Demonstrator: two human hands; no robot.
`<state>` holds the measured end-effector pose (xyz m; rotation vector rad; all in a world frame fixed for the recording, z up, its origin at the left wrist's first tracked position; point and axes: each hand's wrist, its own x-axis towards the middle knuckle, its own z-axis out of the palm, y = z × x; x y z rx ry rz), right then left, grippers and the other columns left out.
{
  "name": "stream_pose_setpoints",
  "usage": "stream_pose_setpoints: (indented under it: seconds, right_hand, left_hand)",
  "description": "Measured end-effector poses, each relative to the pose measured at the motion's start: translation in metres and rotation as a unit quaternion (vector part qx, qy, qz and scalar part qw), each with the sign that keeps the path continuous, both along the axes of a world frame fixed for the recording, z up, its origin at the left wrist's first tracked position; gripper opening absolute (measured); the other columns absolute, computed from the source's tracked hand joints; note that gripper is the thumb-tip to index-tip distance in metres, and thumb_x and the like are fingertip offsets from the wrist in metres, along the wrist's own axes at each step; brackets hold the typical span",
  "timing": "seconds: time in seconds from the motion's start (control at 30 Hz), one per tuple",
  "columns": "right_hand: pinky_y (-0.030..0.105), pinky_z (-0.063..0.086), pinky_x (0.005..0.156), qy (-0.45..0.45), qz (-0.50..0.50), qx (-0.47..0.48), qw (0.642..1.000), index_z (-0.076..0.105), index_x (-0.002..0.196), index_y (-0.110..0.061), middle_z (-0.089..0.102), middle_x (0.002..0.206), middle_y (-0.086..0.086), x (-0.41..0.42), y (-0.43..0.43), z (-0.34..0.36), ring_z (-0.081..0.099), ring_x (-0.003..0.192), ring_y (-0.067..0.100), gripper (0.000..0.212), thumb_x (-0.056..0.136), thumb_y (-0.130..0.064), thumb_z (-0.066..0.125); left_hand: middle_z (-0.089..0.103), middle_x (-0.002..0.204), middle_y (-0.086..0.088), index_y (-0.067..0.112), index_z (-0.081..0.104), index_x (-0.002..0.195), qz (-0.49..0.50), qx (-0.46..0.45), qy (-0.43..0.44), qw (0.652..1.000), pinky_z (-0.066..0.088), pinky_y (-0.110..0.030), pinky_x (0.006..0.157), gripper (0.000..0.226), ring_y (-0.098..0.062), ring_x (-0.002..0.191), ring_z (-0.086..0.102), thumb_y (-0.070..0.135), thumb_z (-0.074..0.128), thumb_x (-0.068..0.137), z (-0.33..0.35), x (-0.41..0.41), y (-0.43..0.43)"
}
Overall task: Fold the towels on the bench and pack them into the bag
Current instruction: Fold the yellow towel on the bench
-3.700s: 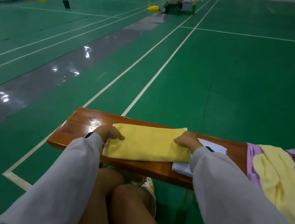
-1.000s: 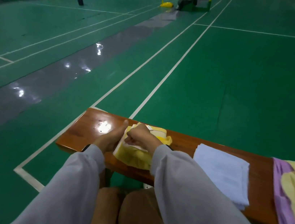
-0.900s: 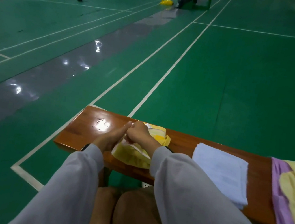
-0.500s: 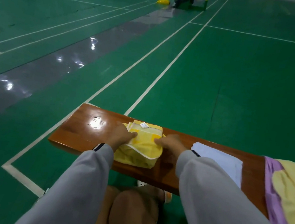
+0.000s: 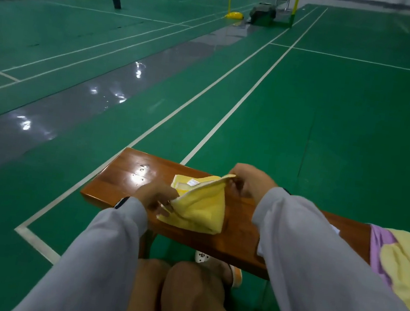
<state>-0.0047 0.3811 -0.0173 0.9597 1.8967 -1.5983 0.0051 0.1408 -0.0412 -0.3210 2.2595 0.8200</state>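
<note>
Head view: looks down past two grey sleeves (image 5: 94, 258) and bare knees (image 5: 188, 285) at a glossy wooden bench (image 5: 121, 178) on a green court floor (image 5: 333, 134).
Towel: the yellow towel (image 5: 201, 212) is folded small and sits on the bench's left half. Its lower layers lie on the wood and its top flap is lifted into a slanted sheet between the hands.
Left hand: the left hand (image 5: 156, 196) pinches the flap's near left corner, low and just above the wood.
Right hand: the right hand (image 5: 250, 180) pinches the flap's far corner and holds it raised over the bench's far edge.
Towel edges: the near fold lies close to the bench's front edge but inside it. A white tag (image 5: 191, 182) shows on the far layer, which is also inside the far edge.
Bench room: bare wood runs from the towel to the left end, with a bright glare spot on it. More bare wood lies between the towel and the right sleeve.
Right end: a purple cloth (image 5: 379, 240) with a pale towel (image 5: 409, 266) on top covers the wood and hangs over the front edge.
Floor: open court with white lines (image 5: 231, 111) lies beyond the bench. Yellow posts and gear are far off.
</note>
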Motion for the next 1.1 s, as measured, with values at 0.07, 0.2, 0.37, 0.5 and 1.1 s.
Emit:
stream_pose_setpoints:
  seconds: [0.07, 0.2, 0.37, 0.5, 1.1]
  right_hand:
    - [0.015, 0.036, 0.033, 0.016, -0.028, -0.018, 0.999, 0.046, 0.062, -0.009, 0.044, 0.048, 0.005, -0.008, -0.012, -0.001, 0.039, 0.030, 0.013, 0.036, 0.096, -0.004, 0.037]
    - [0.028, 0.046, 0.030, 0.036, -0.085, -0.116, 0.989, 0.048, 0.083, -0.001, 0.051, 0.074, 0.015, -0.018, -0.045, -0.019, 0.056, 0.058, 0.024, 0.019, 0.099, 0.001, 0.038]
    - [0.043, 0.063, 0.072, 0.104, -0.147, -0.188, 0.966, 0.039, 0.117, -0.015, 0.063, 0.098, 0.025, -0.022, -0.075, -0.038, 0.069, 0.075, 0.037, 0.016, 0.102, -0.009, 0.040]
    - [0.039, 0.061, 0.067, 0.213, -0.015, 0.153, 0.965, 0.061, 0.092, -0.003, 0.066, 0.082, 0.013, -0.017, -0.069, -0.051, 0.063, 0.060, 0.025, 0.011, 0.088, -0.004, 0.050]
    - [0.059, 0.010, 0.122, 0.212, 0.278, 0.452, 0.820, 0.003, 0.163, -0.024, -0.007, 0.168, 0.018, 0.037, -0.079, -0.118, -0.003, 0.151, 0.051, 0.065, 0.107, -0.048, 0.026]
  left_hand:
    - [0.072, 0.093, -0.011, 0.007, 0.054, 0.096, 0.012, 0.030, -0.029, 0.999, 0.055, -0.032, 0.065, 0.011, -0.028, 0.078, 0.071, 0.017, 0.054, 0.101, 0.002, 0.007, -0.009]
    - [0.061, 0.068, -0.015, 0.003, 0.051, 0.079, 0.027, 0.024, 0.057, 0.998, 0.049, -0.031, 0.047, 0.017, -0.028, 0.053, 0.065, 0.003, 0.061, 0.093, -0.012, 0.008, -0.023]
    - [0.061, 0.068, -0.012, 0.012, 0.053, 0.074, 0.036, 0.049, 0.125, 0.990, 0.047, -0.030, 0.054, 0.032, -0.020, 0.052, 0.054, 0.027, 0.054, 0.102, -0.024, -0.001, -0.027]
    - [0.065, 0.098, -0.014, 0.006, 0.062, 0.107, 0.036, 0.073, 0.170, 0.982, 0.054, -0.032, 0.065, 0.052, -0.028, 0.085, 0.065, 0.056, 0.048, 0.102, -0.022, -0.012, -0.016]
    - [-0.013, 0.170, 0.005, 0.052, -0.014, 0.155, -0.248, -0.173, 0.291, 0.907, 0.007, -0.070, 0.118, 0.065, -0.043, 0.155, -0.009, 0.071, -0.018, 0.093, -0.133, -0.019, 0.013]
